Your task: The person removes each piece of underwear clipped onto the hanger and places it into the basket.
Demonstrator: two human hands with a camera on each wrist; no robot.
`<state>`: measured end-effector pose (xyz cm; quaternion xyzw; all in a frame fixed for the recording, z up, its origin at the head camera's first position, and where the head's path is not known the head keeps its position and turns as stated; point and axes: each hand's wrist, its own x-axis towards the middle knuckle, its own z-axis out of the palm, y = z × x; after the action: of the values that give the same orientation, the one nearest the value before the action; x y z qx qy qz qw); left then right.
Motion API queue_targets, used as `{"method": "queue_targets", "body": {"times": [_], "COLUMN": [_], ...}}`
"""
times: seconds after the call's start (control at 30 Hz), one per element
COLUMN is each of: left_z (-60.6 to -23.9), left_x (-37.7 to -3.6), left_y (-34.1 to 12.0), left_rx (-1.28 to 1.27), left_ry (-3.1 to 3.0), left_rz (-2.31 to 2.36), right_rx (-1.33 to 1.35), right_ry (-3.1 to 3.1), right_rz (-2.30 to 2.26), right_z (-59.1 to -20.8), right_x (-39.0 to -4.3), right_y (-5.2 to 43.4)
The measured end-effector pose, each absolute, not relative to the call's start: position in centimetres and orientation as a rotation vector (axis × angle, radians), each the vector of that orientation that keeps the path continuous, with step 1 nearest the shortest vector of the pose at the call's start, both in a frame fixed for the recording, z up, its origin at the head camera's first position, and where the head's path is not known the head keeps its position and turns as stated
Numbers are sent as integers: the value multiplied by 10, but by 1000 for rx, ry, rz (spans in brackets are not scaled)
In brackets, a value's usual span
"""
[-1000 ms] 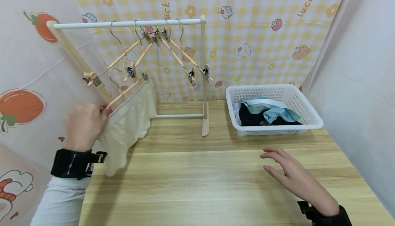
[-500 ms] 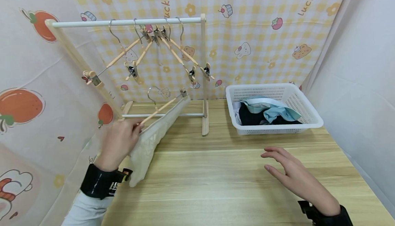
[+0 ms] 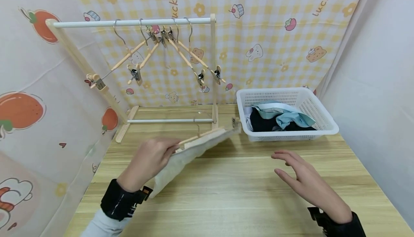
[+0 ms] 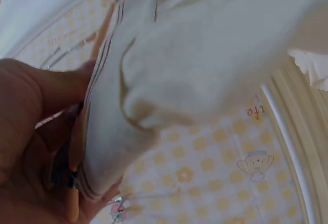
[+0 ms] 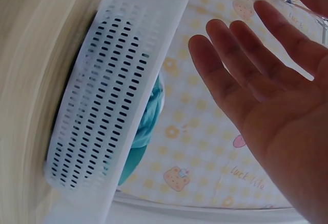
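My left hand (image 3: pixel 147 163) grips the near end of a small wooden clip hanger (image 3: pixel 198 135), with a cream garment (image 3: pixel 189 156) hanging from it. In the left wrist view, the fingers and thumb curl round the hanger (image 4: pixel 78 137) at its clip, beside the garment's striped waistband (image 4: pixel 105 55). The hanger's far clip (image 3: pixel 235 122) is near the basket's left side. My right hand (image 3: pixel 305 181) hovers above the table with relaxed fingers, holding nothing. In the right wrist view the open palm (image 5: pixel 277 90) faces the basket's side without touching it.
A white perforated basket (image 3: pixel 292 135) at the back right holds black and light-blue cloth (image 3: pixel 291 118). At the back left stands a rack with a white top rail (image 3: pixel 97 24), where several clip hangers (image 3: pixel 182 55) hang. A gingham curtain (image 3: pixel 275 32) backs the wooden table (image 3: pixel 226 194).
My left hand has carried the hanger and cream garment away from the rack's left post, rightward and toward me, swinging its far end to the right. The right hand has barely moved.
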<state>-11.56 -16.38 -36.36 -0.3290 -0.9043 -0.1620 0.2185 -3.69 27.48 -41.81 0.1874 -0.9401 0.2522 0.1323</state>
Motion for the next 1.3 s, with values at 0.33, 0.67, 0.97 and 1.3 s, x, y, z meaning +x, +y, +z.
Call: {"method": "queue_targets", "body": {"times": [0.33, 0.67, 0.97, 1.3], "left_z": [-379, -384, -382, -383], "left_x": [-107, -101, -98, -99], "left_y": [-139, -123, -122, -125], "left_rx": [-1262, -1346, -1378, -1349], "left_ry": [-2313, -2205, -2160, -2216], "left_rz": [-493, -453, -446, -450], "right_rx": [526, 468, 487, 572], "right_ry": [-2654, -2555, -2475, -2346], "right_rz": [837, 932, 1042, 1247], "right_z": [-412, -409, -409, -412], "right_x": [-42, -39, -40, -41], "right_y": [264, 263, 266, 263]}}
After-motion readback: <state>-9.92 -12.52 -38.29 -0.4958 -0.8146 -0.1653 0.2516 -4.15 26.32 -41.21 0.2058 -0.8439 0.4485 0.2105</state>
